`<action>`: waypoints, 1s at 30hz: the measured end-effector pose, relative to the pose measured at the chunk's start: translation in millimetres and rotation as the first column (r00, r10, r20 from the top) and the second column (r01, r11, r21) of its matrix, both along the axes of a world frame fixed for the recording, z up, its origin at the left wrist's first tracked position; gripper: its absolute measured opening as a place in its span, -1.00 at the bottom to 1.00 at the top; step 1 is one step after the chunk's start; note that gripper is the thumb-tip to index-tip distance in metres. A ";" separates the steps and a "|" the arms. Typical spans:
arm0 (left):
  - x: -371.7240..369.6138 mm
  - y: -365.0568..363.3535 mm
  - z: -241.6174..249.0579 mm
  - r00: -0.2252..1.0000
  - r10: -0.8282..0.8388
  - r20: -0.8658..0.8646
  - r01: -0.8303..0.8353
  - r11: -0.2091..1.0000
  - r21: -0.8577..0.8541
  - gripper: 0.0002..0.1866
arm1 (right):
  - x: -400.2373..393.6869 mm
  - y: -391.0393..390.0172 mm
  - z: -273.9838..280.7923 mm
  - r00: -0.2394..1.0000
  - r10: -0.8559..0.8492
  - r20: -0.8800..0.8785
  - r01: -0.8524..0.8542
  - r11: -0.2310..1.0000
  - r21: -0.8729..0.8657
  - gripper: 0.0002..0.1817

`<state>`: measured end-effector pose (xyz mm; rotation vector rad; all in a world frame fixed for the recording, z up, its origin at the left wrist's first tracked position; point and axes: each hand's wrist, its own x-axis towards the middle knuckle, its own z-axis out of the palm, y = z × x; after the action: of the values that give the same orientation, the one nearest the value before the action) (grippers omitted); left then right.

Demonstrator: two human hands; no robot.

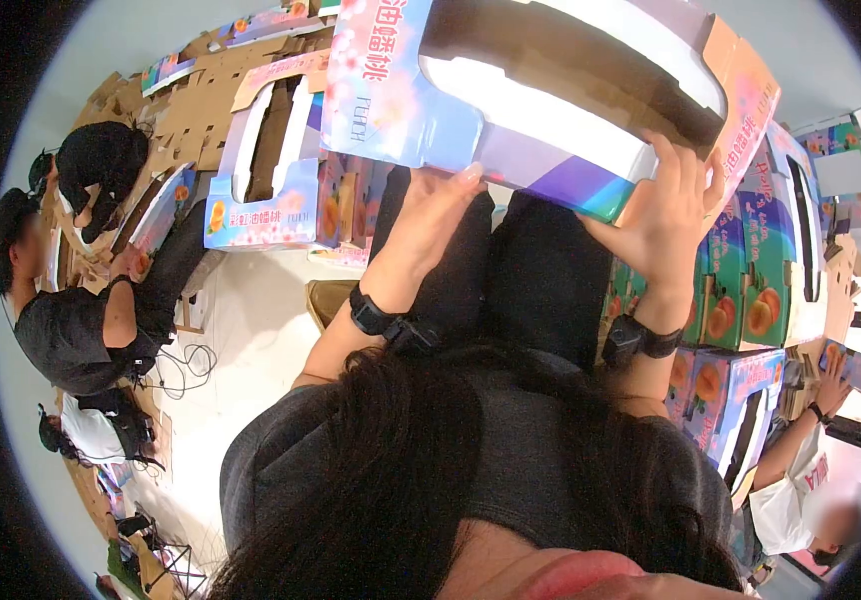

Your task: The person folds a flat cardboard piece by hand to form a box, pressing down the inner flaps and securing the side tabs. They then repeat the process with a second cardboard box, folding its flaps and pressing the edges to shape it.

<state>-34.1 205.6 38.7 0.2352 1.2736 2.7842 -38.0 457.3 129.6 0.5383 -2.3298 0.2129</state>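
Just above my lap is a printed peach carton, tilted, with a wide cut-out in its upper face and a brown inside. My left hand holds its near lower edge; the thumb shows against the side and the other fingers are mostly hidden. Around the near right corner, my right hand is closed, its fingertips over the top rim and the thumb low on the side. Both wrists wear black bands. My legs lie beneath the carton.
To the left stands another peach carton. Green peach boxes are stacked at the right, with a purple one below. Flattened cardboard lies at the upper left. Co-workers sit on both sides; cables trail on the floor.
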 end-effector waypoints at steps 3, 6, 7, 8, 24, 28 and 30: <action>-1.3 -4.2 0.9 0.999 -0.049 0.016 0.050 0.998 -0.038 -0.45 | 2.8 1.6 1.2 1.000 0.004 0.001 -0.004 1.000 0.006 0.00; 0.4 -3.4 2.4 0.999 -0.015 0.031 0.016 1.000 -0.022 -0.44 | 4.0 1.4 1.1 1.000 -0.001 0.002 0.001 1.000 0.001 0.01; 1.4 -2.0 4.6 0.999 0.000 0.040 0.001 1.000 -0.024 -0.45 | 4.4 1.1 1.1 1.000 -0.011 0.007 0.011 1.000 0.006 0.02; 2.8 -0.5 7.8 0.999 0.016 0.048 -0.015 1.000 -0.026 -0.46 | 4.8 0.8 1.1 1.000 -0.020 0.012 0.020 1.000 0.010 0.03; 1.9 -3.1 -3.3 1.000 0.009 -0.011 -0.010 0.994 -0.107 -0.54 | 11.8 -16.4 -7.6 0.978 -0.198 0.064 0.196 0.980 0.026 0.26; -0.1 -8.2 1.1 0.998 -0.057 0.016 0.058 0.997 -0.052 -0.53 | 14.4 -18.8 -5.3 0.971 -0.230 0.065 0.227 0.973 0.044 0.20; 2.1 -4.1 5.0 0.999 -0.023 0.038 0.022 0.999 0.025 -0.56 | 15.2 -20.0 -4.9 0.969 -0.236 0.075 0.232 0.971 0.056 0.19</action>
<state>-31.9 201.5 43.7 0.1958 1.2212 2.7729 -22.8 437.3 124.7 0.2772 -2.4582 0.0696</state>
